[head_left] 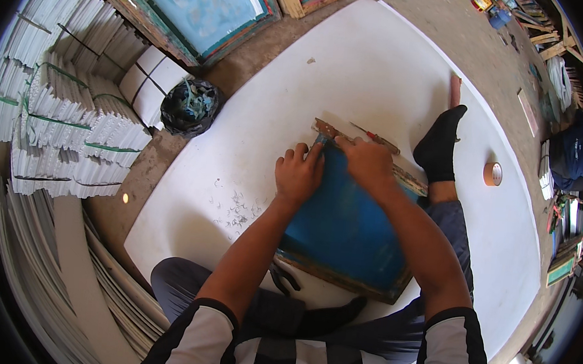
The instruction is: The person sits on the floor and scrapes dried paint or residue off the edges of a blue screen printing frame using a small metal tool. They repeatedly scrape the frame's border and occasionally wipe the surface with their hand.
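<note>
A wooden frame (410, 179) with blue mesh (349, 223) stretched across it lies between my legs. Its worn far rail shows chipped paint. At the far left corner, my left hand (299, 174) is closed, thumb and forefinger pinching the mesh edge. Beside it my right hand (368, 164) is closed with bent fingers on the far rail and mesh; its fingertips are partly hidden. Just beyond the rail lies a screwdriver (382, 142) with a red and dark handle. Black-handled pliers (283, 280) rest by the frame's near left corner.
Small metal bits, apparently staples (239, 210), are scattered left of the frame on the white sheet (255, 125). A tape roll (492, 174) sits at right. Far left are a black bag-lined bin (190, 109), stacked white sheets (59, 118) and another blue-meshed frame (195, 6).
</note>
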`<move>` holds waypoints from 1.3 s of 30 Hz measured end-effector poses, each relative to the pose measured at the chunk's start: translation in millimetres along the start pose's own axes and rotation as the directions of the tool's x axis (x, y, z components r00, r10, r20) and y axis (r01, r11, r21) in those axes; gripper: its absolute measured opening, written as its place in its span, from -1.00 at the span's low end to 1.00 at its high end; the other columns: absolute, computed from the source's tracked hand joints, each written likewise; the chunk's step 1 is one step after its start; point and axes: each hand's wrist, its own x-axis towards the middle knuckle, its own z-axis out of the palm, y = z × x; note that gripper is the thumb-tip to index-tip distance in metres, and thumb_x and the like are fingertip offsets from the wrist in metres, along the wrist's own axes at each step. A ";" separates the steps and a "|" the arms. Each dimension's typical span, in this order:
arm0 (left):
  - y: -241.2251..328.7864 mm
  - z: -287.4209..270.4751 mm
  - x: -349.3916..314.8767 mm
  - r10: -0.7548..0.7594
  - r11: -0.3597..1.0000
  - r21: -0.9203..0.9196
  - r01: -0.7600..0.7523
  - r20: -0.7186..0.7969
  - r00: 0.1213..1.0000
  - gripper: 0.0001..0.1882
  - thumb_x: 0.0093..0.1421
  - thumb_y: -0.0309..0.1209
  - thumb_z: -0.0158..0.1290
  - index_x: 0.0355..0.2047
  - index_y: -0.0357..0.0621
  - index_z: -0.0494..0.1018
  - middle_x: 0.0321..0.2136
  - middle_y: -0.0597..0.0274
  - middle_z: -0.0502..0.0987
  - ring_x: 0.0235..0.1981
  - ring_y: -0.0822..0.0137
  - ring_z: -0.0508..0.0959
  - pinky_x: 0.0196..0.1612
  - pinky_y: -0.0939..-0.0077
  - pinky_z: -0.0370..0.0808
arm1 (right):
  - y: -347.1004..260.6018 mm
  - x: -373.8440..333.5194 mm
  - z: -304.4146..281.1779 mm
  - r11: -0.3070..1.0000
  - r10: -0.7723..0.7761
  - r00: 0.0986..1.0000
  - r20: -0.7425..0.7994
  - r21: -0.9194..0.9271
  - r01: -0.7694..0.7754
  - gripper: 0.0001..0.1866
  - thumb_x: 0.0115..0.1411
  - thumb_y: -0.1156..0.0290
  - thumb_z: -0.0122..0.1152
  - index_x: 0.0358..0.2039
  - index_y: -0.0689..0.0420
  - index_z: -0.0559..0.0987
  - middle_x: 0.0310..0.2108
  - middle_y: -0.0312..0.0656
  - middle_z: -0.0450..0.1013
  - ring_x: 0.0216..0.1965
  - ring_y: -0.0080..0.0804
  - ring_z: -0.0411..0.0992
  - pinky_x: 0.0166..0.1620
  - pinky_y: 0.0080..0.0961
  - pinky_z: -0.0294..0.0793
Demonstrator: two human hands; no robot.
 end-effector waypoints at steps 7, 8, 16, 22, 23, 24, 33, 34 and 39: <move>0.8 3.9 9.3 -0.069 0.994 -0.090 0.065 -0.049 0.996 -0.77 0.18 -0.22 0.28 -0.17 0.09 0.64 -0.22 0.37 0.59 -0.31 0.20 0.61 -0.29 0.21 0.51 | 42.0 -27.2 12.5 0.964 0.218 0.931 -0.292 0.215 -0.158 -0.60 0.25 0.35 0.24 0.11 -0.15 0.64 -0.35 -0.17 0.56 -0.32 -0.14 0.59 -0.28 -0.18 0.59; 2.1 3.2 15.0 -0.073 0.993 -0.100 0.069 -0.037 0.997 -0.77 0.17 -0.23 0.30 -0.18 0.08 0.64 -0.22 0.36 0.60 -0.29 0.19 0.62 -0.27 0.20 0.52 | 47.2 -31.8 18.6 0.952 0.263 0.902 -0.342 0.243 -0.186 -0.60 0.24 0.34 0.27 0.11 -0.13 0.64 -0.35 -0.17 0.55 -0.32 -0.14 0.58 -0.28 -0.20 0.59; -12.7 12.7 38.1 0.092 0.983 -0.162 -0.091 -0.001 0.996 -0.81 0.14 -0.26 0.34 -0.26 0.04 0.64 -0.28 0.33 0.62 -0.29 0.18 0.64 -0.23 0.21 0.53 | 77.3 -43.5 65.9 0.924 0.347 0.867 -0.359 0.292 -0.249 -0.59 0.21 0.34 0.33 0.10 -0.10 0.64 -0.33 -0.23 0.54 -0.29 -0.20 0.55 -0.25 -0.24 0.57; -14.6 10.4 45.1 0.073 0.980 -0.192 -0.057 0.080 0.994 -0.85 0.14 -0.28 0.34 -0.32 0.01 0.64 -0.33 0.30 0.62 -0.35 0.12 0.65 -0.27 0.20 0.53 | 73.1 -48.4 73.7 0.904 0.373 0.854 -0.363 0.350 -0.246 -0.60 0.21 0.34 0.33 0.09 -0.08 0.63 -0.27 -0.21 0.55 -0.23 -0.17 0.55 -0.21 -0.21 0.57; -14.9 7.6 49.4 0.076 0.973 -0.227 -0.051 0.100 0.992 -0.86 0.14 -0.29 0.34 -0.34 -0.01 0.64 -0.35 0.29 0.62 -0.37 0.11 0.64 -0.29 0.20 0.54 | 74.4 -48.5 72.8 0.901 0.376 0.855 -0.358 0.356 -0.248 -0.60 0.21 0.34 0.33 0.09 -0.08 0.63 -0.26 -0.21 0.55 -0.21 -0.17 0.55 -0.20 -0.21 0.58; -15.8 5.2 53.9 0.079 0.964 -0.262 -0.045 0.120 0.990 -0.86 0.14 -0.30 0.34 -0.35 -0.02 0.64 -0.36 0.28 0.62 -0.39 0.11 0.64 -0.30 0.20 0.54 | 75.3 -49.1 72.8 0.900 0.379 0.850 -0.366 0.361 -0.245 -0.62 0.23 0.34 0.31 0.08 -0.06 0.64 -0.29 -0.21 0.54 -0.23 -0.17 0.54 -0.20 -0.22 0.56; -49.1 10.4 77.6 0.416 0.870 -0.344 -0.354 0.125 0.901 -0.88 0.18 -0.34 0.30 -0.30 -0.01 0.61 -0.39 0.29 0.58 -0.42 0.13 0.63 -0.36 0.22 0.56 | 74.6 -46.7 74.0 0.910 0.372 0.837 -0.401 0.338 -0.242 -0.66 0.26 0.36 0.28 0.06 -0.03 0.65 -0.31 -0.20 0.53 -0.23 -0.16 0.53 -0.20 -0.23 0.54; -52.9 11.7 78.9 0.452 0.863 -0.313 -0.397 0.125 0.883 -0.88 0.20 -0.34 0.28 -0.27 0.00 0.60 -0.35 0.30 0.58 -0.41 0.16 0.64 -0.34 0.24 0.56 | 74.3 -46.4 74.4 0.911 0.370 0.838 -0.400 0.334 -0.242 -0.66 0.26 0.36 0.28 0.06 -0.03 0.64 -0.31 -0.20 0.53 -0.23 -0.16 0.53 -0.19 -0.22 0.54; -55.4 9.8 86.6 0.588 0.801 -0.236 -0.551 0.133 0.798 -0.83 0.28 -0.34 0.15 -0.12 0.01 0.53 -0.24 0.31 0.56 -0.38 0.25 0.65 -0.29 0.30 0.56 | 73.7 -47.2 73.2 0.916 0.368 0.839 -0.402 0.313 -0.252 -0.66 0.25 0.38 0.27 0.05 -0.02 0.64 -0.30 -0.19 0.53 -0.22 -0.15 0.53 -0.18 -0.21 0.54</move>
